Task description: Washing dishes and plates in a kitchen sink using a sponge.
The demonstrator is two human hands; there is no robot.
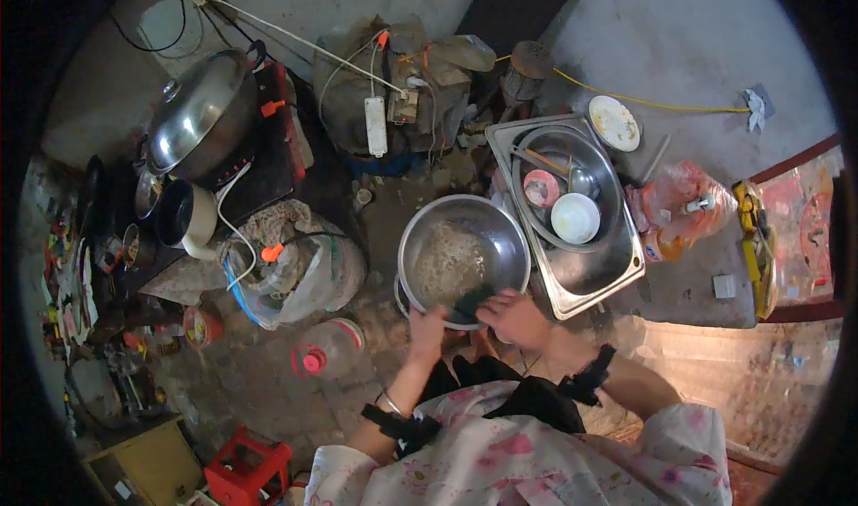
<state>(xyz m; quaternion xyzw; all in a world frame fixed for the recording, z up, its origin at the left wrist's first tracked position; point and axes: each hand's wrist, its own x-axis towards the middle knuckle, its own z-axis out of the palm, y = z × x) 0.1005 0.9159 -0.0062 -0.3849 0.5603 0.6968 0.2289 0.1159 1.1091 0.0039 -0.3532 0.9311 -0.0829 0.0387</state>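
A large stainless steel basin point(513, 228) stands before me with murky, brownish water point(446, 258) in its bottom. My left hand point(427, 328) grips the basin's near rim, thumb over the edge. In my right hand point(513, 315) is a dark green scouring pad point(474, 303), pressed against the inner wall close to the same rim. Part of the pad is hidden under my fingers. Just right of the basin is a steel sink point(583, 281). Inside it sits a smaller metal bowl point(613, 204) holding a white bowl point(575, 218), a pink bowl point(541, 188) and some utensils.
A soiled white plate point(614, 124) lies behind the sink. Left of the basin stand an open plastic sack point(335, 271) and a large plastic bottle point(333, 348) on the brick floor. A lidded wok point(201, 114) and a saucepan point(191, 214) occupy the dark counter. A red stool point(247, 469) is at lower left.
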